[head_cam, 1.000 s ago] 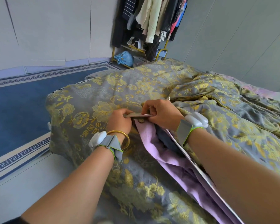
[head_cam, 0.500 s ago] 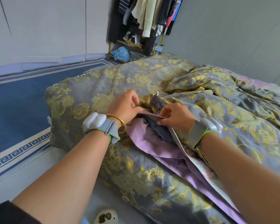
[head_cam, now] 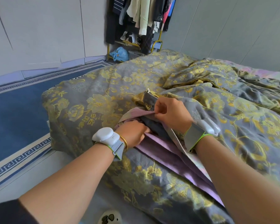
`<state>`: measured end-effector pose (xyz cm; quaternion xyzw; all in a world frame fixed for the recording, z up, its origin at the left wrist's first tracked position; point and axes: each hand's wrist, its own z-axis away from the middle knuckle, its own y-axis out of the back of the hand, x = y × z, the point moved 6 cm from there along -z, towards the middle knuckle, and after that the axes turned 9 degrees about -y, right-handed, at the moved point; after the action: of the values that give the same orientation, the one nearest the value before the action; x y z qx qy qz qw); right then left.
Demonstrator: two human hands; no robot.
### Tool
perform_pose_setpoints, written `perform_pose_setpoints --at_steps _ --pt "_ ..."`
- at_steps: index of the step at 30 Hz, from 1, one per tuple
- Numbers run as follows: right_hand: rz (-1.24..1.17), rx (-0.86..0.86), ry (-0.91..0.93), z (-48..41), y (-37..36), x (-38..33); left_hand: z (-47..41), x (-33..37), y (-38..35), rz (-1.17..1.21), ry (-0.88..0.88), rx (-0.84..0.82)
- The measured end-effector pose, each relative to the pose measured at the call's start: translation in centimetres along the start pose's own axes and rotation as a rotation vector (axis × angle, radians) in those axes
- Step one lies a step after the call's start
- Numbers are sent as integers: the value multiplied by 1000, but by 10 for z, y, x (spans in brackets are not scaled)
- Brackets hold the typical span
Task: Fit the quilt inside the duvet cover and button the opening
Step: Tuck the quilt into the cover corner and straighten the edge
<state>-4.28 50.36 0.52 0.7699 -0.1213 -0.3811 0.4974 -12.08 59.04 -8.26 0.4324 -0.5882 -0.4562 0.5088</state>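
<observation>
A grey duvet cover [head_cam: 113,88] with yellow flowers lies over the bed, its opening running toward me. The cover's lilac lining [head_cam: 166,157] shows along the opening, with the dark quilt [head_cam: 153,126] visible inside. My right hand [head_cam: 171,113] pinches the upper flap's lilac edge and holds it up. My left hand [head_cam: 132,132] grips the lower edge, fingers tucked into the gap against the quilt. A small button shows on the lower flap beside my left hand.
A blue patterned rug [head_cam: 14,113] covers the floor left of the bed. A clothes rack [head_cam: 141,21] with hanging garments and a blue bag [head_cam: 120,54] stands at the far wall. A slipper [head_cam: 109,217] lies below the bed edge.
My left hand dropped from the top flap to the lower edge and into the opening. My right hand rose, lifting the upper flap's edge.
</observation>
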Motion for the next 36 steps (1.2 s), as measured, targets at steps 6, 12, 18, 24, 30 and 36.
perform_pose_setpoints --at_steps 6,12,18,24,30,36 --pt "342 51 27 21 -21 13 6 4 16 -167 -116 215" --pt "510 179 78 23 -39 21 24 -4 21 -377 16 415" --pt "174 231 103 12 -16 15 0 35 18 -240 -134 318" --pt "45 115 193 7 -5 20 -6 -18 20 79 362 321" --pt "-260 121 289 29 8 -30 -4 -40 39 332 470 382" --pt "-7 -260 -41 44 -75 -19 0 -41 52 609 585 483"
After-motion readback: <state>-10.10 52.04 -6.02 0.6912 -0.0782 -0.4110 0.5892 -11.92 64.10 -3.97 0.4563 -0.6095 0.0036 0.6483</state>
